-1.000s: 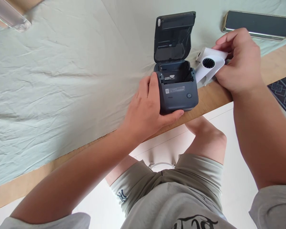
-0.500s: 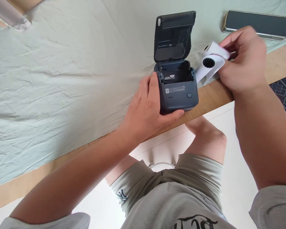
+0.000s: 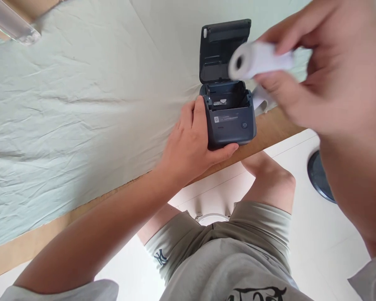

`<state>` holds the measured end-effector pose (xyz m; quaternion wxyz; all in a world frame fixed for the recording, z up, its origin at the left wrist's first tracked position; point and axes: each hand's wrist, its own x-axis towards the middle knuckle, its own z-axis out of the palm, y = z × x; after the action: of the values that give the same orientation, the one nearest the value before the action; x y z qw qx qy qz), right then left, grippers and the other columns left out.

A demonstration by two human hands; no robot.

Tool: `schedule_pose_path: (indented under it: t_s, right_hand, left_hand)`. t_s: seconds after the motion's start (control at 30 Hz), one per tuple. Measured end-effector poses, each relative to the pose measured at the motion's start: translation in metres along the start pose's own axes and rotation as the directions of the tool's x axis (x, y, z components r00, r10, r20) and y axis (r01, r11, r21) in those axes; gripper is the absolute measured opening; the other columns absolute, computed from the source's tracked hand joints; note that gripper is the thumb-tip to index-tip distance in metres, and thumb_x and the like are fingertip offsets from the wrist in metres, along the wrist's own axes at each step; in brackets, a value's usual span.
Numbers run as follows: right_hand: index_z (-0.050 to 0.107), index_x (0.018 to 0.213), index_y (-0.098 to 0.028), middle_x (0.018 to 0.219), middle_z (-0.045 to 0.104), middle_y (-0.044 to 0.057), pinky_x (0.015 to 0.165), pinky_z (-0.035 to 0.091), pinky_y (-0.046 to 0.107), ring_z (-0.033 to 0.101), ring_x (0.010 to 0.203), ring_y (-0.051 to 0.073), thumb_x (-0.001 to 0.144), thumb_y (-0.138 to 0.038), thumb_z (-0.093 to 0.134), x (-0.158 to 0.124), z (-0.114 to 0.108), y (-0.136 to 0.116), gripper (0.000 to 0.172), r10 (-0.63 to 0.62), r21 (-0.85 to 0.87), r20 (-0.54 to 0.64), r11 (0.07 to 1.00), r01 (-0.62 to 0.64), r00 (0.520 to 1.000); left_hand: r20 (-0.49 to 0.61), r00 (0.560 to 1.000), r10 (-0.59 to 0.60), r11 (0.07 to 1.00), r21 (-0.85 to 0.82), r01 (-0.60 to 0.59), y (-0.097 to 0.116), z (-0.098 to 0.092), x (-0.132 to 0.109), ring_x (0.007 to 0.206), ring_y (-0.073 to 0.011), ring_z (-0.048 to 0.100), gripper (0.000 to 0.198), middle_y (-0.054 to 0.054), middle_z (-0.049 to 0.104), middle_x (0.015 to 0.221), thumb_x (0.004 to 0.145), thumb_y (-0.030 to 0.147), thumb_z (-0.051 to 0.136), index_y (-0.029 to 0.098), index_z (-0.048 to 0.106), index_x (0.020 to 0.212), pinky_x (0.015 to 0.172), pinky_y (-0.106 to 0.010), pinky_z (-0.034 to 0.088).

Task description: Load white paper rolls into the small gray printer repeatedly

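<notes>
1. The compact label printer [image 3: 230, 136] sits at the table's edge, lid [image 3: 216, 58] raised and roll bay [image 3: 227, 98] exposed.
2. The left hand [image 3: 186, 138] is spread around the printer's left side, thumb along its front.
3. The right hand [image 3: 327, 71] pinches a white paper roll [image 3: 268, 60], blurred, in front of the lid's right part.
4. Half a second ago this roll was beside the other white roll [image 3: 260, 100], right of the printer; now it is lifted apart from it and nearer the bay, though not in it.
5. A power symbol marks the button [image 3: 245, 125]; the front label [image 3: 227, 118] is too small to read.
6. The shorts [image 3: 181, 240] bear an interlocked "NY"; the shirt lettering [image 3: 260, 293] is cut off.
</notes>
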<state>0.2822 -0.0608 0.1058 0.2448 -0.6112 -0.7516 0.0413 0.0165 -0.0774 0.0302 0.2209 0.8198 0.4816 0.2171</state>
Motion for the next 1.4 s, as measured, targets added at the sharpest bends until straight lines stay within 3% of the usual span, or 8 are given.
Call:
schedule_pose_path:
  t_s: [0.1, 0.23, 0.43, 0.5, 0.73, 1.1, 1.27, 1.4]
  right_hand:
    - [0.068, 0.129, -0.034, 0.13, 0.078, -0.004, 0.121, 0.063, 0.05, 0.082, 0.123, 0.024, 0.107, -0.048, 0.08, 0.012, 0.002, -0.029, 0.029, -0.071, -0.064, 0.115, 0.995, 0.078, 0.991]
    - [0.066, 0.12, -0.029, 0.121, 0.082, -0.004, 0.119, 0.061, 0.051, 0.081, 0.112, 0.026, 0.097, -0.021, 0.084, 0.028, 0.013, -0.03, 0.03, 0.022, -0.127, 0.206, 0.992, 0.005, 0.978]
    - [0.072, 0.114, -0.03, 0.108, 0.082, -0.005, 0.117, 0.064, 0.049, 0.079, 0.102, 0.023, 0.107, -0.027, 0.074, 0.035, 0.017, -0.024, 0.008, -0.044, -0.222, 0.224, 0.971, 0.095, 0.974]
    - [0.073, 0.115, -0.03, 0.104, 0.08, -0.004, 0.118, 0.065, 0.049, 0.081, 0.104, 0.023, 0.106, -0.028, 0.076, 0.035, 0.015, -0.027, 0.01, -0.035, -0.224, 0.223, 0.971, 0.086, 0.974]
    - [0.071, 0.117, -0.034, 0.134, 0.084, -0.007, 0.124, 0.068, 0.048, 0.083, 0.126, 0.022, 0.113, -0.044, 0.076, 0.026, 0.013, -0.029, 0.012, 0.003, 0.003, 0.088, 1.0, -0.004, 0.996]
    - [0.073, 0.115, -0.03, 0.118, 0.082, -0.003, 0.121, 0.066, 0.051, 0.084, 0.119, 0.023, 0.112, -0.046, 0.08, 0.028, 0.014, -0.017, 0.018, -0.049, -0.079, 0.119, 0.995, 0.059, 0.992]
    - [0.073, 0.118, -0.033, 0.126, 0.085, -0.006, 0.125, 0.066, 0.05, 0.084, 0.12, 0.022, 0.112, -0.044, 0.079, 0.026, 0.012, -0.015, 0.014, -0.069, -0.095, 0.13, 0.992, 0.081, 0.989]
    - [0.071, 0.104, -0.027, 0.135, 0.086, -0.007, 0.124, 0.067, 0.05, 0.082, 0.117, 0.021, 0.107, -0.041, 0.086, 0.031, 0.014, -0.008, 0.02, -0.139, -0.014, 0.206, 0.989, 0.145, 0.969]
  left_hand:
    - [0.016, 1.0, -0.014, 1.0, 0.024, 0.014, 0.001, 0.001, 0.0, 0.159, -0.0523, 0.068, 0.121, -0.031, 0.051, 0.181, 0.094, 0.068, 0.094, 0.015, 0.036, 0.186, 0.12, -0.06, 0.068]
    - [0.012, 1.0, 0.001, 1.0, 0.009, -0.001, 0.001, 0.002, 0.0, 0.16, -0.0507, 0.068, 0.118, -0.029, 0.054, 0.179, 0.095, 0.066, 0.096, 0.016, 0.038, 0.185, 0.123, -0.06, 0.067]
    - [-0.002, 1.0, 0.012, 1.0, -0.022, -0.012, -0.001, 0.002, 0.001, 0.157, -0.0486, 0.069, 0.116, -0.027, 0.057, 0.181, 0.093, 0.069, 0.097, 0.017, 0.044, 0.183, 0.122, -0.057, 0.067]
    - [0.003, 1.0, 0.002, 1.0, -0.021, -0.002, -0.001, 0.001, 0.001, 0.157, -0.0494, 0.069, 0.118, -0.028, 0.056, 0.181, 0.093, 0.069, 0.097, 0.016, 0.043, 0.184, 0.12, -0.057, 0.068]
    - [-0.017, 1.0, 0.001, 1.0, -0.025, -0.001, 0.0, 0.003, 0.001, 0.157, -0.0496, 0.07, 0.117, -0.026, 0.057, 0.182, 0.091, 0.07, 0.097, 0.019, 0.045, 0.183, 0.121, -0.058, 0.068]
    - [0.016, 1.0, 0.0, 1.0, -0.007, 0.0, 0.001, 0.0, 0.001, 0.157, -0.0488, 0.069, 0.119, -0.029, 0.055, 0.182, 0.094, 0.072, 0.095, 0.015, 0.042, 0.184, 0.122, -0.056, 0.067]
    - [0.002, 1.0, 0.007, 1.0, -0.013, -0.007, 0.001, 0.0, 0.001, 0.159, -0.0494, 0.068, 0.117, -0.028, 0.057, 0.182, 0.093, 0.069, 0.097, 0.017, 0.044, 0.184, 0.123, -0.057, 0.066]
    - [-0.001, 1.0, 0.001, 1.0, -0.027, -0.001, 0.0, 0.0, 0.001, 0.157, -0.0491, 0.07, 0.117, -0.027, 0.057, 0.182, 0.093, 0.068, 0.098, 0.018, 0.045, 0.184, 0.12, -0.057, 0.068]
